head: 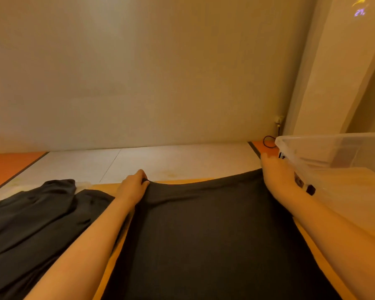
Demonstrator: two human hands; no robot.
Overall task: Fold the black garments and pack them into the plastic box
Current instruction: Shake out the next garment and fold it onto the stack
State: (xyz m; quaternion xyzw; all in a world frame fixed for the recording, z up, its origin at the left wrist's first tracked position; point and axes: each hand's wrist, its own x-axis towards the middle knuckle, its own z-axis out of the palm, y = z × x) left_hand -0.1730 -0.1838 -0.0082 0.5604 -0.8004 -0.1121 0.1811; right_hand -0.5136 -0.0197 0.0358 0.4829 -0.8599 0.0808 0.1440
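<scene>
Single view: head-worn cam, wide-angle, facing fwd & down. Sits close over the near end of the black garment [204,234], which fills the lower frame; wall [139,72] straight ahead beyond it, plastic box [344,169] to its right, cut by frame edge.

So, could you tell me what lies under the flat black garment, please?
The orange tabletop shows beside the flat black garment; anything beneath the cloth is hidden.

Plain beige wall [139,72] meets white and orange floor [160,161].
</scene>
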